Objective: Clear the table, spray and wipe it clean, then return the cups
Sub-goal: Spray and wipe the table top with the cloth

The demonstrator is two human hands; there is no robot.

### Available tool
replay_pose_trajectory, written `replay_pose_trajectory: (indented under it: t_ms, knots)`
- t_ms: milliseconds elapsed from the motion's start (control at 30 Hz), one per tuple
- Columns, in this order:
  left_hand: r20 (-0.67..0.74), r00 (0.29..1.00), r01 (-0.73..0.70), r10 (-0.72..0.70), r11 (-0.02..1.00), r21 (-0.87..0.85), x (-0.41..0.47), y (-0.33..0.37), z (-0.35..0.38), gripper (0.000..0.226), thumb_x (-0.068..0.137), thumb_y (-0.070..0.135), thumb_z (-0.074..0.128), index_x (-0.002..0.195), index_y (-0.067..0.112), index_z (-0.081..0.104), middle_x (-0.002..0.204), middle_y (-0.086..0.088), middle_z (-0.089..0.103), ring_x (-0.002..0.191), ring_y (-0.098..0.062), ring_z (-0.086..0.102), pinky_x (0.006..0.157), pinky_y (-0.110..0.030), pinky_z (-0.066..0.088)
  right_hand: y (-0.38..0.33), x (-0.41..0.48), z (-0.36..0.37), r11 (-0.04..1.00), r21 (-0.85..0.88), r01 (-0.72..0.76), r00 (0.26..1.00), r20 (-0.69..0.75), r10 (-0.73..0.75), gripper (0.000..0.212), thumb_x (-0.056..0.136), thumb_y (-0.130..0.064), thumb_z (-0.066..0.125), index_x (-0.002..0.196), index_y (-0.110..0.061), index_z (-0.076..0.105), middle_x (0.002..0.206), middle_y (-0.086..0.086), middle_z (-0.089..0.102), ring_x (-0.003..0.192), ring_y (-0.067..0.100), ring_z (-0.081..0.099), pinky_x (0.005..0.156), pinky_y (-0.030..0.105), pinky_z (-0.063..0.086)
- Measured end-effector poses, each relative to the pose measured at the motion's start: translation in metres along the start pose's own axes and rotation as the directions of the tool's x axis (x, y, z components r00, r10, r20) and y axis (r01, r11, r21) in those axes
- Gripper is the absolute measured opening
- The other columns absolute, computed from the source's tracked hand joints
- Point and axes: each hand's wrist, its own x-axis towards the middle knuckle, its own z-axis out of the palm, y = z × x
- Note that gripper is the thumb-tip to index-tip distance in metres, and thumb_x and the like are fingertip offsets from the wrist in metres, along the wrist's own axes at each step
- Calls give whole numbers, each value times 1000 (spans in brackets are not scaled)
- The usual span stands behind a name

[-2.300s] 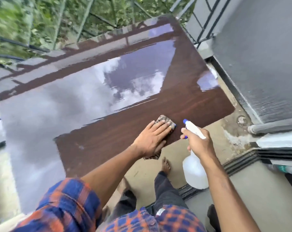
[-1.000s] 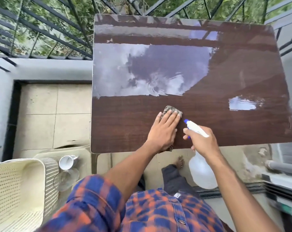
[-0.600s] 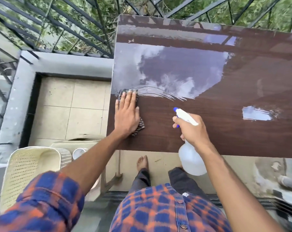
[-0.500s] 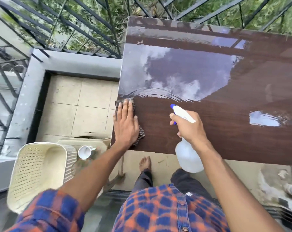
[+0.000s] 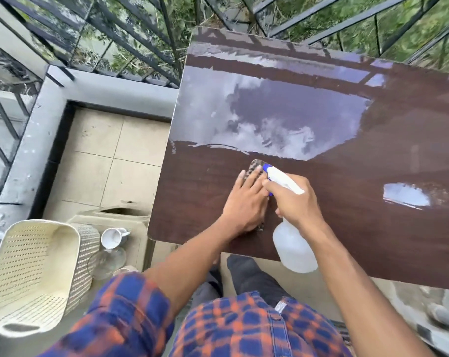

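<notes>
From the head camera, the left hand [image 5: 246, 202] lies flat, fingers spread, pressing a dark cloth [image 5: 255, 166] onto the brown bench [image 5: 372, 228]; the palm covers most of the cloth, likely so that it can be pushed across the surface with even pressure; the right hand [image 5: 294, 199] is clenched round the neck of a white spray bottle [image 5: 294, 247], with the blue-tipped nozzle just over the left fingertips and the bottle body hanging past the near edge, probably kept ready for another squirt; the far half of the bench shines wet and mirrors the sky, and a small wet patch [image 5: 407, 196] sits apart to the right, so the wiping seems only partly done; the cups have been set off the bench, a white mug [image 5: 112, 237] and a clear glass [image 5: 109, 260] standing on a low beige stool [image 5: 135, 222] beside a cream basket [image 5: 30, 276], near the bench's left corner.
</notes>
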Motion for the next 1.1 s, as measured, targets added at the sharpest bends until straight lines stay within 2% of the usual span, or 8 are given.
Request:
replay_pose_trajectory:
  t_ms: [167,267,367,500,700,800,933,1100]
  knots:
    - [-110,979,169,-171,985,-30,61,-67,-31,62,97,32,40,157,19,33,162,-2,34,151,-24,26,122,-49,19,-6,35,-26,999,-11,36,998,49,-36,31,71,-50,63,80,-23,74,71,-6,75,62,19,60,74,57,62]
    - [-180,892,403,-414,910,-93,50,-131,-51,61,99,31,38,158,20,30,164,-3,31,152,-24,22,123,-49,18,-16,51,-30,998,-10,69,994,84,-68,29,74,-48,63,83,-22,73,73,-4,75,70,23,65,77,56,62]
    - [-197,851,476,-486,874,-102,21,-166,-59,60,100,28,37,158,17,28,164,-6,29,153,-26,20,121,-51,22,-27,61,-26,995,0,101,989,111,-100,34,74,-48,64,86,-17,71,78,7,74,68,24,63,76,57,61]
    - [-235,773,574,-589,808,-135,-6,-145,-51,61,101,27,38,159,14,25,165,-7,27,154,-27,17,121,-52,21,-40,67,-18,992,30,124,981,145,-127,38,74,-47,65,84,-11,71,80,9,71,61,20,55,74,57,61]
    - [-259,529,787,-808,581,-208,-1,-81,-30,64,99,31,32,159,10,21,166,-10,22,154,-30,14,124,-52,11,-46,76,-11,987,21,158,969,187,-159,30,78,-45,65,81,-15,71,73,6,70,57,18,53,71,55,61]
    - [-246,660,696,-710,701,-154,25,-57,-25,65,100,32,34,159,11,21,166,-9,23,154,-28,14,124,-49,6,-48,84,-16,990,19,140,974,175,-141,34,78,-44,64,79,-11,69,55,-1,58,54,21,49,70,55,59]
    - [-175,949,257,-262,965,-49,72,-59,-28,61,100,31,40,158,13,29,165,-5,28,152,-26,21,123,-50,17,-51,97,-25,992,19,124,987,105,-126,30,84,-41,68,76,-12,70,48,-10,55,57,24,55,74,52,59]
    - [-92,995,45,-47,999,-24,136,-114,-53,59,100,31,41,157,17,33,163,-2,33,151,-24,25,122,-47,19,-62,115,-33,997,25,75,996,40,-76,25,88,-37,71,75,-15,73,55,-13,65,56,20,57,78,49,59]
